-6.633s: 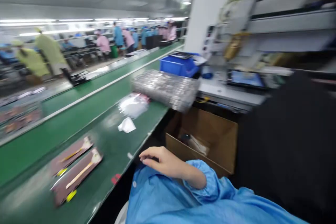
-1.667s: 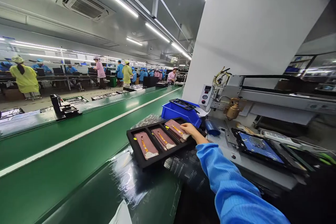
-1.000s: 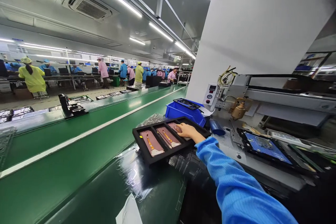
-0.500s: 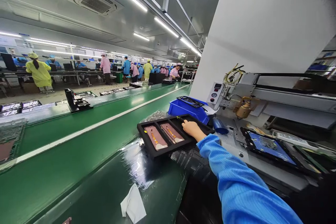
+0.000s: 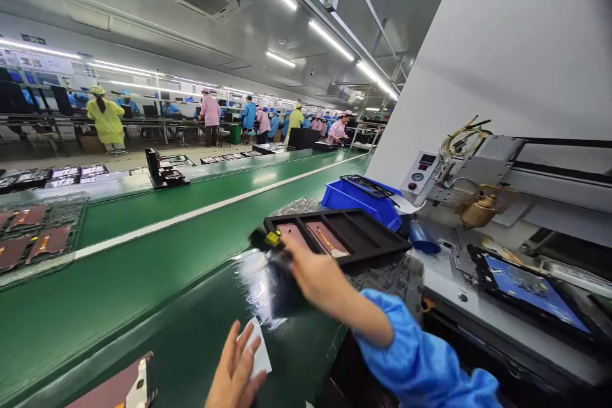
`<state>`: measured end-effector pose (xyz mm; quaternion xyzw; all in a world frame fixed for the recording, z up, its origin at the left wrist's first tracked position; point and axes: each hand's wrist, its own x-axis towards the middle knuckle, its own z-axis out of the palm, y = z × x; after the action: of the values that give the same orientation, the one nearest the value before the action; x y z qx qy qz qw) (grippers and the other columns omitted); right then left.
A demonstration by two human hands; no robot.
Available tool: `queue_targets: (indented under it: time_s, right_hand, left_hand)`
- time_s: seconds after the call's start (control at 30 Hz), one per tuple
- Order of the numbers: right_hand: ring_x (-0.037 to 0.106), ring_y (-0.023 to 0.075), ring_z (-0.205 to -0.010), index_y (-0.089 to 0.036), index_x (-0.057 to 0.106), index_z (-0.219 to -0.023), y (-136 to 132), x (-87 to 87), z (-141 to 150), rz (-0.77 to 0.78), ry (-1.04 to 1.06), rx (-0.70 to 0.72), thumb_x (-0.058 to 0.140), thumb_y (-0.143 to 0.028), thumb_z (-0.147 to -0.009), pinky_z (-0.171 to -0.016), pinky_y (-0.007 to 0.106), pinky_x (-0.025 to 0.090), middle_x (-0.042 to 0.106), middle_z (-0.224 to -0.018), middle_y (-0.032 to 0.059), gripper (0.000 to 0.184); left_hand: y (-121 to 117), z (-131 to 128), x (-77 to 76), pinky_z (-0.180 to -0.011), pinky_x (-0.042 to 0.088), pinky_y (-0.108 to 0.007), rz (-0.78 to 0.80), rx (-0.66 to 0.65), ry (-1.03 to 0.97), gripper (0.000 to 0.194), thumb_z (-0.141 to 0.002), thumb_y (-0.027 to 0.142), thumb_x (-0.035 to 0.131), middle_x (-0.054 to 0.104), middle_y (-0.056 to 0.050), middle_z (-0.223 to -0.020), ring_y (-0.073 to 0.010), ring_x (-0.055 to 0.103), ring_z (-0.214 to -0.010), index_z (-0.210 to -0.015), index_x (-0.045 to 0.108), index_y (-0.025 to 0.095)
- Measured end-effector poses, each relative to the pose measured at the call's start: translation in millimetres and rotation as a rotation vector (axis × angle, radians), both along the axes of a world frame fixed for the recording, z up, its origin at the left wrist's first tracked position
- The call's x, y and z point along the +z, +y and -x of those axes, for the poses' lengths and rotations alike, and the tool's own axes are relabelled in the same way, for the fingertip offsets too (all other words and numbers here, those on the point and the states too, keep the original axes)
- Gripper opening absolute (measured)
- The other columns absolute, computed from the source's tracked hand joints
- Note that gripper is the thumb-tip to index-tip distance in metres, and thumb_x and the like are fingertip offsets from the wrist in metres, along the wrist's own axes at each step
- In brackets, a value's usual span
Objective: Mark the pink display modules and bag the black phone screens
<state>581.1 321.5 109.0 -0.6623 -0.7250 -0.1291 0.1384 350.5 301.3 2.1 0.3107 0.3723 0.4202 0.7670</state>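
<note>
My right hand (image 5: 318, 277) is closed on a dark flat piece (image 5: 287, 277) with a yellow tab; motion blur hides its exact kind. It passes in front of a black compartment tray (image 5: 377, 260). Inside the tray lie pinkish-brown panels (image 5: 327, 239), at least one with an orange flex cable. My left hand (image 5: 236, 370) has its fingers spread over a crumpled white paper (image 5: 261, 354), holding nothing visible. At the lower left lies another pinkish-brown panel (image 5: 108, 387) with a white end, partly cut off by the frame.
A green conveyor belt (image 5: 191, 239) runs along the left, carrying a clear tray (image 5: 79, 217) of similar panels. Behind the black tray stands a blue bin (image 5: 358, 202). To the right is a machine with a brass nozzle (image 5: 478, 209). Several people work in the background.
My right hand has left the tray's right part and swung left and nearer, carrying the dark piece. My left hand has come into view. The view has turned left.
</note>
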Motion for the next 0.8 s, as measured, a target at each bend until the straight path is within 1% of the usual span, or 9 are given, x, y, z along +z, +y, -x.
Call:
queue_targets:
  time_s: [0.07, 0.13, 0.27, 0.3, 0.33, 0.37, 0.5, 0.6, 0.8]
  right_hand:
    - [0.069, 0.0217, -0.082, -0.012, 0.035, -0.147, -19.1, -16.7, 59.0, 0.005, 0.001, 0.332, 0.040, -0.016, -0.096, -0.070, 0.030, 0.056, 0.068, -0.118, 0.0145, 0.051]
    - [0.067, 0.0239, -0.092, -0.008, 0.040, -0.142, -33.5, -28.1, 101.7, -0.010, -0.029, 0.499, 0.040, -0.015, -0.097, -0.071, 0.032, 0.055, 0.066, -0.121, 0.0162, 0.046]
    - [0.060, 0.0195, -0.113, -0.018, 0.051, -0.133, -32.0, -22.6, 105.0, 0.142, 0.103, 0.674, 0.062, -0.041, -0.089, -0.091, 0.025, 0.050, 0.061, -0.132, 0.0072, 0.051]
    - [0.060, 0.0164, -0.115, -0.025, 0.055, -0.129, -24.5, -17.2, 90.1, 0.195, 0.133, 0.606, 0.066, -0.048, -0.084, -0.093, 0.021, 0.048, 0.061, -0.132, 0.0018, 0.052]
    - [0.060, 0.0147, -0.114, -0.028, 0.058, -0.125, -14.6, -11.7, 71.5, 0.202, 0.146, 0.385, 0.069, -0.050, -0.082, -0.094, 0.019, 0.046, 0.064, -0.128, -0.0009, 0.050]
    - [0.060, 0.0143, -0.114, -0.030, 0.059, -0.121, -3.1, -7.0, 51.2, 0.186, 0.152, 0.007, 0.068, -0.051, -0.084, -0.095, 0.020, 0.046, 0.066, -0.124, -0.0018, 0.044]
    - [0.064, 0.0330, -0.107, -0.006, 0.061, -0.115, 43.3, -5.8, -14.8, 0.144, 0.143, -0.508, 0.043, -0.035, -0.101, -0.089, 0.045, 0.050, 0.067, -0.109, 0.0255, 0.037]
    - [0.063, 0.0306, -0.106, -0.006, 0.061, -0.114, 63.8, -18.7, -29.5, 0.152, 0.122, -0.672, 0.050, -0.035, -0.099, -0.089, 0.047, 0.050, 0.066, -0.109, 0.0205, 0.035]
    - [0.062, 0.0236, -0.106, -0.013, 0.062, -0.113, 79.0, -36.9, -18.4, 0.190, 0.119, -0.732, 0.059, -0.038, -0.094, -0.091, 0.044, 0.051, 0.063, -0.117, 0.0111, 0.032]
  left_hand:
    - [9.2, -7.9, 12.9, -0.101, 0.044, -0.051, 0.105, 0.082, -0.194, 0.059, -0.076, 0.056, 0.071, 0.047, -0.010, -0.148, -0.0339, 0.037, -0.140, -0.127, 0.054, 0.032]
    - [15.0, -7.0, 24.0, -0.104, 0.043, -0.047, 0.165, 0.147, -0.284, 0.053, -0.080, 0.055, 0.067, 0.058, -0.010, -0.136, -0.0299, 0.048, -0.132, -0.124, 0.056, 0.028]
    - [24.8, 17.6, 27.1, -0.093, 0.052, -0.044, 0.344, 0.290, -0.132, 0.037, -0.085, 0.040, 0.064, 0.072, -0.003, -0.090, -0.0204, 0.071, -0.078, -0.117, 0.057, 0.023]
    - [27.0, 25.3, 23.4, -0.089, 0.053, -0.045, 0.361, 0.315, -0.099, 0.037, -0.085, 0.039, 0.065, 0.071, -0.001, -0.082, -0.0199, 0.071, -0.071, -0.116, 0.057, 0.022]
    - [28.7, 32.5, 18.8, -0.086, 0.054, -0.046, 0.359, 0.322, -0.092, 0.039, -0.083, 0.040, 0.066, 0.069, -0.001, -0.077, -0.0209, 0.070, -0.068, -0.117, 0.057, 0.022]
    - [29.5, 38.6, 14.0, -0.085, 0.055, -0.048, 0.345, 0.312, -0.104, 0.042, -0.082, 0.041, 0.067, 0.069, -0.001, -0.073, -0.0229, 0.071, -0.069, -0.117, 0.057, 0.021]
    - [23.1, 50.9, 3.4, -0.089, 0.051, -0.056, 0.311, 0.174, -0.148, 0.046, -0.079, 0.039, 0.069, 0.070, -0.004, -0.071, -0.0320, 0.073, -0.082, -0.118, 0.058, 0.018]
    - [14.5, 53.3, 8.4, -0.091, 0.049, -0.058, 0.309, 0.122, -0.167, 0.048, -0.079, 0.036, 0.068, 0.071, -0.006, -0.074, -0.0334, 0.073, -0.086, -0.122, 0.058, 0.017]
    - [8.2, 64.3, 17.9, -0.088, 0.051, -0.053, 0.298, 0.052, -0.191, 0.064, -0.075, 0.028, 0.072, 0.073, -0.007, -0.079, -0.0317, 0.072, -0.084, -0.134, 0.052, 0.014]
